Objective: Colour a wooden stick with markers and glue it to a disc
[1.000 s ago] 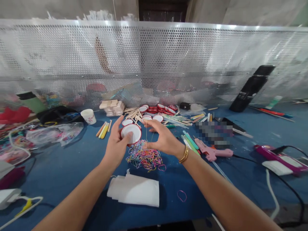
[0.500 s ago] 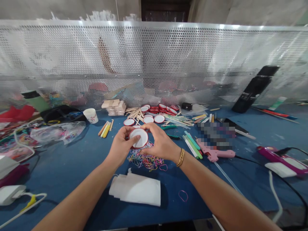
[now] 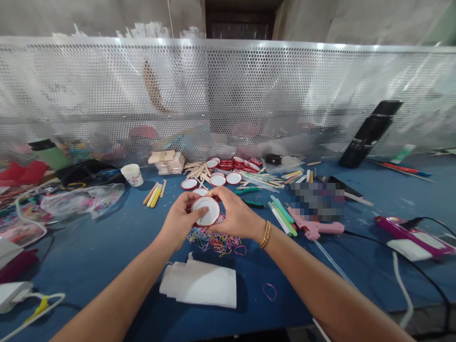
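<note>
Between my two hands is a round jar lid (image 3: 211, 207), white inside with a red rim, its inner face tilted up toward me. My left hand (image 3: 177, 219) grips its left side, thumb pressed on the white face and fingers behind. Around the right edge curls my right hand (image 3: 239, 213), index finger at the top of the rim and thumb near the bottom. Whether a thin band lies at the fingertips I cannot tell. Under the hands lies a tangle of colourful rubber bands (image 3: 217, 241). A folded white cloth (image 3: 199, 284) is closer to me.
More red-rimmed lids (image 3: 233, 178) and wooden sticks (image 3: 198, 170) lie at the back. Markers (image 3: 283, 216) and a pink glue gun (image 3: 315, 227) with a trailing cord are on the right. A paper cup (image 3: 132, 175) and plastic bags (image 3: 85, 199) sit left. Perforated metal (image 3: 171, 95) closes the back.
My right thumb has come in toward the lower rim of the lid. Both hands still hold the lid at nearly the same place. The view has shifted slightly.
</note>
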The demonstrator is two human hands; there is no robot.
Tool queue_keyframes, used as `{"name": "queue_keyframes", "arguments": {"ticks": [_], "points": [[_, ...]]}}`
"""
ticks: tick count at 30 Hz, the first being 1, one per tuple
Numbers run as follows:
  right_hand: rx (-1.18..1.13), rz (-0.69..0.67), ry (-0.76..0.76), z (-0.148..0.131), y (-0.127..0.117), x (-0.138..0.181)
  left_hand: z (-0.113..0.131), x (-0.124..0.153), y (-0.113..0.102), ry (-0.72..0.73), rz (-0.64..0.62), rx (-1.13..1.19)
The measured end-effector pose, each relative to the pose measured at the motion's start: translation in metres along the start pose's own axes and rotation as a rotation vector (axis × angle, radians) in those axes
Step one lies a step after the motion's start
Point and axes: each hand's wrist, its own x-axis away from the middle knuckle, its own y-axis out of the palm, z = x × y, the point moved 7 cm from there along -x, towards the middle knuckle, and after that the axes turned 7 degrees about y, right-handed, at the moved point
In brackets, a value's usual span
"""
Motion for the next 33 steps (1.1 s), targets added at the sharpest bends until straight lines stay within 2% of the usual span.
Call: {"name": "queue_keyframes", "arguments": {"ticks": [8, 13, 18, 20, 26, 30, 33], "points": [[-0.123, -0.027, 0.09, 0.012, 0.004, -0.001, 0.001, 0.004, 0.003, -0.036, 0.002, 0.071], [-0.294, 0.006, 0.122, 0.018, 0.015, -0.002, 0.006, 0.002, -0.005, -0.028, 0.103, 0.23], [-0.238, -0.014, -0.006, 0.001, 0.028, 0.001, 0.008, -0.003, -0.015, -0.043, 0.138, 0.295], [-0.221, 0.018, -0.036, -0.003, 0.028, 0.003, 0.007, -0.006, -0.022, -0.035, 0.176, 0.283], [-0.129, 0.223, -0.063, 0.001, 0.017, 0.006, 0.005, -0.011, -0.033, -0.032, 0.257, 0.285], [-0.092, 0.259, -0.031, 0.006, 0.015, 0.006, 0.007, -0.01, -0.032, -0.02, 0.257, 0.308], [-0.117, 0.227, -0.034, 0.007, 0.019, 0.005, 0.006, -0.011, -0.031, -0.027, 0.254, 0.305]]}}
